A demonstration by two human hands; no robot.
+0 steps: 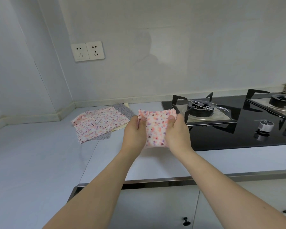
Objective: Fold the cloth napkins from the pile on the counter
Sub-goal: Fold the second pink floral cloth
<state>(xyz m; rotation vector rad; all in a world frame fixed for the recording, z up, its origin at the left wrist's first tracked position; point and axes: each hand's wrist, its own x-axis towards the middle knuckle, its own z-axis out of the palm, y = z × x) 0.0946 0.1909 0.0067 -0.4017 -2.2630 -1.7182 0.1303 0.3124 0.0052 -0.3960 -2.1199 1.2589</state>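
Now holding up a small white cloth napkin speckled with pink, orange and purple dots (pixel 155 128), raised above the pale grey counter top (pixel 40 154) near its front edge. Pinching the napkin's left side with the left hand (pixel 134 131), thumb on the near face and fingers curled behind the cloth. Gripping the right side with the right hand (pixel 177 131) in the same way, thumb pressing on the fabric near the upper corner. Hanging between the two hands, top edge slightly rippled, lower edge dropping towards the wrists. Lying flat on the counter to the left, near the back corner, the pile of remaining cloths (pixel 99 123): on top a matching dotted napkin, under it a grey patterned one (pixel 124 110) and a pale yellow one showing only at the edges. Sitting just right of the hands, a black glass gas hob (pixel 229 134) with two burners and round knobs. Showing on the white wall behind, a double white power socket (pixel 87 51). Running below the counter, white cabinet doors with small black knobs (pixel 186 221).
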